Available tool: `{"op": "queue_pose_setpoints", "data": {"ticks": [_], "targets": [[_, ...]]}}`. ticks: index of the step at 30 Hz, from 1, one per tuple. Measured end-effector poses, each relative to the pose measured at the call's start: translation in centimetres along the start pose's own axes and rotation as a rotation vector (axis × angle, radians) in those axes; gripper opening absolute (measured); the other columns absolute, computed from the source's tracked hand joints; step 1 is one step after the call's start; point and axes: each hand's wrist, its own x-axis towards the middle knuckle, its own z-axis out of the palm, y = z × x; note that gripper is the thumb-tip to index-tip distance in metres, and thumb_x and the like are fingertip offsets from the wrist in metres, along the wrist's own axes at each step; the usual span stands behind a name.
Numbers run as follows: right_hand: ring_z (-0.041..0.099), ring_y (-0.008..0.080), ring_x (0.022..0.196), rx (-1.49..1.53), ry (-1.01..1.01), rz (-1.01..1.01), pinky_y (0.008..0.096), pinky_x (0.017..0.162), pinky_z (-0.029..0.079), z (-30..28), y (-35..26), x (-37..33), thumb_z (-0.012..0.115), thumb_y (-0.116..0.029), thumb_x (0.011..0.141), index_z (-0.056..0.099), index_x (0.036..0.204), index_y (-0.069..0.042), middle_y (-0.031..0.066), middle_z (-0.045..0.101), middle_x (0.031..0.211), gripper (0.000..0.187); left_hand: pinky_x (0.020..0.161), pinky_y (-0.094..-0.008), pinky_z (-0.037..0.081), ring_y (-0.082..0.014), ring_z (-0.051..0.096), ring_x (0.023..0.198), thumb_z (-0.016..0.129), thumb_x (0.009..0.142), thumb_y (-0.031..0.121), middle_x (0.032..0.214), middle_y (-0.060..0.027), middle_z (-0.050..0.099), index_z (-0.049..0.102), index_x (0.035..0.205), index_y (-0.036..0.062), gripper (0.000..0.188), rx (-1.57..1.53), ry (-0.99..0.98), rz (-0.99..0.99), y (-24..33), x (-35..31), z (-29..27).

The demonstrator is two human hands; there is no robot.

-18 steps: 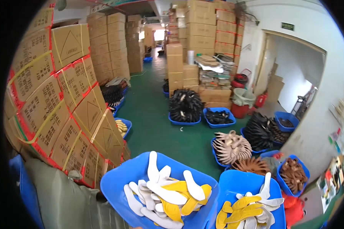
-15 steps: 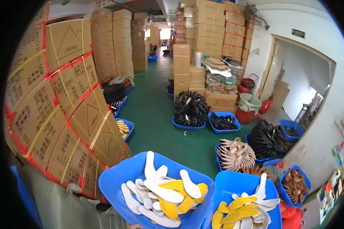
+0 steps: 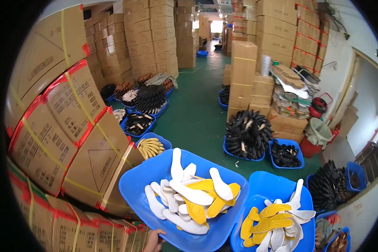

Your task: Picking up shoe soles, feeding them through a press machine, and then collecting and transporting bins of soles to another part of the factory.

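Observation:
A blue plastic basin [image 3: 132, 185] fills the lower middle, holding a loose pile of white shoe insoles [image 3: 191, 193] and yellow shoe insoles [image 3: 216, 206]. My left hand [image 3: 154, 240] is closed on its near left edge, partly cut off by the lower border. Beside it on the right is a second blue basin [image 3: 260, 181], with more yellow insoles [image 3: 271, 224] and white insoles [image 3: 297, 195] in it. The two basins touch or nearly touch. My right hand does not show.
Strapped cartons [image 3: 88, 130] stand stacked close on the left. A tub of gold-coloured pieces [image 3: 151, 147] sits on the green floor [image 3: 197, 122] just ahead. Black pieces heaped in a tub [image 3: 248, 132], a red bin [image 3: 313, 143] and a doorway [image 3: 361, 101] are to the right.
I have moved forward and the view has swung left; the aisle now lies further right. Both basins came along with their insoles. My left hand shows more fully at the basin's edge.

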Motion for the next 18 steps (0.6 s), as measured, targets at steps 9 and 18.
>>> {"op": "queue_pose_setpoints", "data": {"ticks": [9,18], "targets": [[0.054,0.0146,0.063,-0.099,-0.094,0.068,0.0249,0.058,0.046,30.4,-0.8,15.7,0.056,-0.01,0.082,0.061,0.095,-0.004,0.0034,0.059,0.073,0.015,0.064,-0.0416,0.057,-0.0294,0.061,0.082,0.054,0.066,-0.002,0.099,-0.0132,0.058,0.048,0.106,-0.0039,0.041,-0.195,0.12,-0.145,13.1,22.1,10.0],[0.056,0.0227,0.084,0.035,-0.182,0.083,0.0351,0.077,0.047,63.1,8.6,26.7,0.056,-0.002,0.075,0.056,0.102,-0.003,0.0086,0.059,0.092,0.027,0.066,-0.0404,0.056,-0.027,0.06,0.085,0.054,0.064,0.0,0.099,-0.012,0.056,0.048,0.103,-0.0009,0.04,-0.253,0.116,-0.131,29.5,48.4,14.2]]}}
